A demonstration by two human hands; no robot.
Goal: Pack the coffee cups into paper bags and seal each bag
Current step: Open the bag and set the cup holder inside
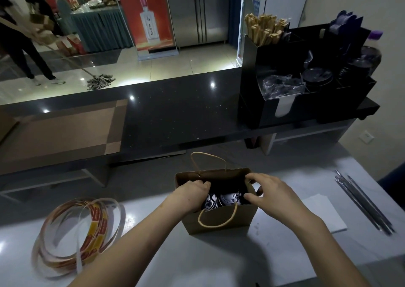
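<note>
Open paper bag (219, 223) on the counter (219, 256), two cups (221, 200) inside, left grip (192, 195) curled over its left rim, right grip (269, 190) pinching the right rim.

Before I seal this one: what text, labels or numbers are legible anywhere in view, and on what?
No text reads clearly.
Red banner: yellow characters at its top, cut off by the frame; small line beneath blurred.
Bottle pictured on it: vertical characters, blurred.
Cup lids in the paper bag: printed marks, too small.
Tape loops: red-and-yellow print, unreadable.
Blue sticker on the fridge door: blurred.
</note>
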